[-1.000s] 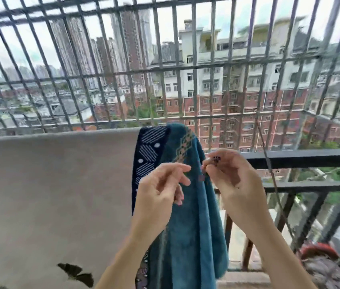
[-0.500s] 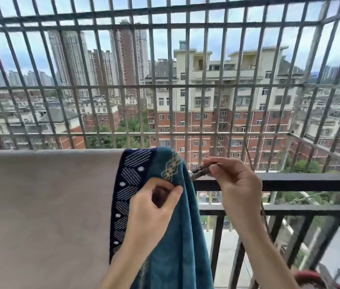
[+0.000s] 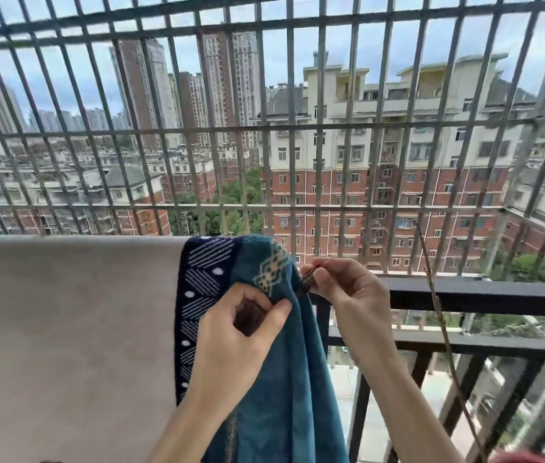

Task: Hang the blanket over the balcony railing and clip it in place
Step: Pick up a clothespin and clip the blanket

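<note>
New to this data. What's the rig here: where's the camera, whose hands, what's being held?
No robot: one wide-angle camera sits on a person's head, looking forward and down, so both hands are the wearer's own. The left hand grips a fold of the teal blanket, which hangs over the black balcony railing beside a beige cloth. The right hand pinches a small dark clip at the blanket's top edge. Behind stands a metal grille.
</note>
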{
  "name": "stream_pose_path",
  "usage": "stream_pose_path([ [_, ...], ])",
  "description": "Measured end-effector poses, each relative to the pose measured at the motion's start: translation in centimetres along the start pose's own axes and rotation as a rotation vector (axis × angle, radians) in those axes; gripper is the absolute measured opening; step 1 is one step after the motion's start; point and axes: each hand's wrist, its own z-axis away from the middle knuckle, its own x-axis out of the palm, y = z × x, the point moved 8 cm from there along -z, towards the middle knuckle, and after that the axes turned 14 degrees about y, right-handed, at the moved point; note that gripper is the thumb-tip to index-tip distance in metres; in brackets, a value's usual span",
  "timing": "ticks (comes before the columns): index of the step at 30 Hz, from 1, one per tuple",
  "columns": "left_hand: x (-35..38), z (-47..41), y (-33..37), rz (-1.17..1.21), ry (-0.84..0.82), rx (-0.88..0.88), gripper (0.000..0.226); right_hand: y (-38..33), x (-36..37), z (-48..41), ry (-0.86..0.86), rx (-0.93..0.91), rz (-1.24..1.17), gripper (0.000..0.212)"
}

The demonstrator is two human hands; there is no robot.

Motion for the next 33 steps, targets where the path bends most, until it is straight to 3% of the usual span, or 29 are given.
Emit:
stream_pose_path([
  [5, 0.2, 0.5, 0.3, 0.028, -0.048, -0.002, 0.017, 0.7, 0.0, 0.0, -0.07, 0.019, 0.001, 0.017],
  [8, 0.0, 0.9, -0.3, 0.085, -0.069, -0.06, 0.024, 0.4, -0.5, 0.4, -0.109, -0.001, 0.004, 0.033],
  [10, -0.4, 1.2, -0.5, 0.198, -0.077, -0.126, 0.033, -1.2, -1.6, 0.7, -0.013, -0.177, 0.116, 0.036],
  [13, -1.8, 1.5, 0.0, 0.273, -0.046, -0.153, 0.037, -5.2, -1.9, 2.7, 0.087, -0.534, 0.193, 0.017],
  [15, -3.0, 1.8, 0.4, 0.274, -0.021, -0.143, 0.036, -6.9, 0.1, 4.9, -0.036, -0.685, 0.184, 0.012],
  [19, -6.9, 2.9, 1.0, 0.244, 0.027, -0.119, 0.031, -6.1, 6.3, 9.6, -0.419, -0.664, 0.218, 0.015],
  [26, -18.7, 4.0, -0.3, 0.019, 0.122, -0.1, 0.045, -2.9, 15.7, 17.0, -0.621, -0.649, 0.279, 0.019],
  [33, -36.5, 4.5, -3.2, 0.125, 0.238, -0.25, 0.046, -2.3, 29.7, 30.1, -0.922, -0.58, 0.104, 0.024],
])
